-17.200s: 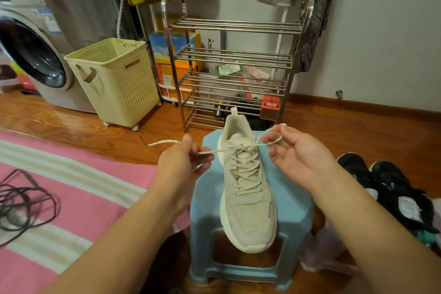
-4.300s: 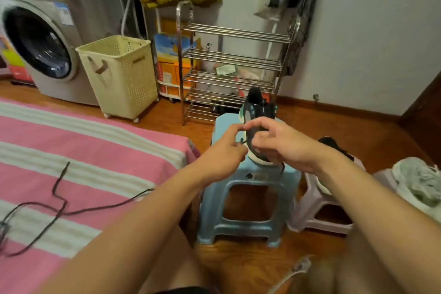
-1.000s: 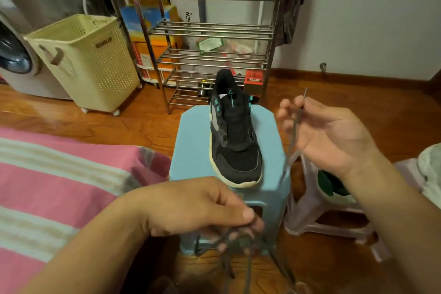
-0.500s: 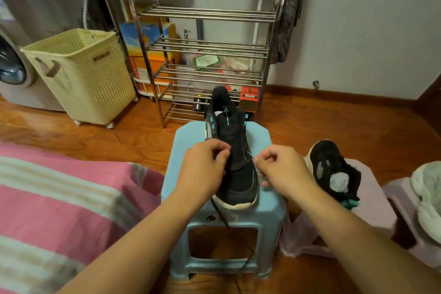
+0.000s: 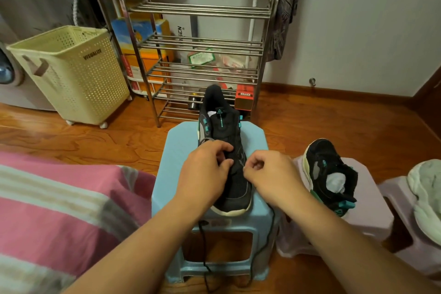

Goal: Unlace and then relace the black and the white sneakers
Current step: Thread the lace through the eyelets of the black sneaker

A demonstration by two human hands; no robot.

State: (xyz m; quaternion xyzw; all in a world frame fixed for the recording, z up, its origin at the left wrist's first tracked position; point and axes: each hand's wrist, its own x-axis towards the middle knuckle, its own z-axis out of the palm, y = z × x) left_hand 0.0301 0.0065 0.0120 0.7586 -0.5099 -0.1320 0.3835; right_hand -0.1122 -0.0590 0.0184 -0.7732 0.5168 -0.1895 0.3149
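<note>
A black sneaker [image 5: 223, 131] with teal accents stands on a light blue stool [image 5: 181, 148], toe toward me. My left hand [image 5: 205, 172] sits on its left side, thumb and fingers pinching at the eyelet row. My right hand [image 5: 269, 174] is at the right side, fingers curled, pinching the black lace [image 5: 267, 241], which hangs over the stool's front to the floor. A second black sneaker [image 5: 331, 174] lies on a pale pink stool [image 5: 367, 212] to the right. A white sneaker [image 5: 427, 198] shows at the far right edge.
A steel shoe rack [image 5: 198, 55] stands behind the blue stool against the wall. A cream laundry basket [image 5: 71, 71] is at back left beside a washing machine [image 5: 9, 74]. A pink striped blanket [image 5: 55, 203] fills the lower left. Wood floor [image 5: 334, 122] lies around the stools.
Both hands have stayed at the black sneaker's lower eyelets, shifting only slightly since half a second ago. A second ago they held the loose lace away from the shoe.
</note>
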